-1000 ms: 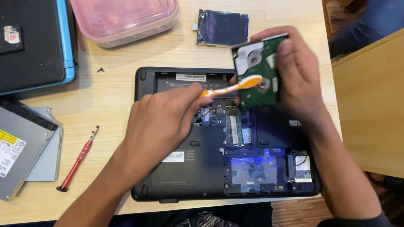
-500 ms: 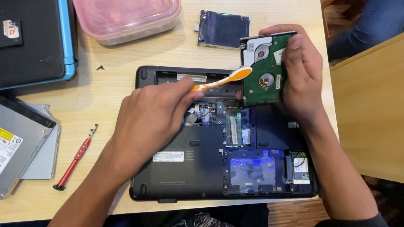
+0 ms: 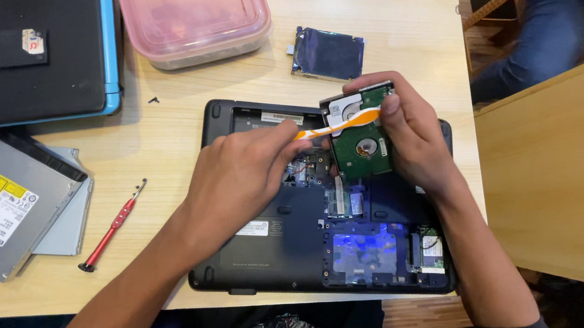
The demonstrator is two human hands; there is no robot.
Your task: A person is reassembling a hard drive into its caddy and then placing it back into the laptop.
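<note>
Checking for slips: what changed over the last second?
The brush tip slid right across the top of the drive, left hand following. The right hand keeps its grip on the drive, lifted slightly. The laptop and screwdriver lie as before.

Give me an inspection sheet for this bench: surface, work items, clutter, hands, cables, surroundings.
Surface: light wooden table.
Job's things: hard drive, green board up; orange brush across it; opened black laptop underneath.
Clutter: red screwdriver, optical drive, pink-lidded container, drive caddy, second laptop.
Grippers: left hand holds the brush; right hand holds the drive.
Cables: nothing seen.
Surroundings: another person's blue sleeve, blurred.
</note>
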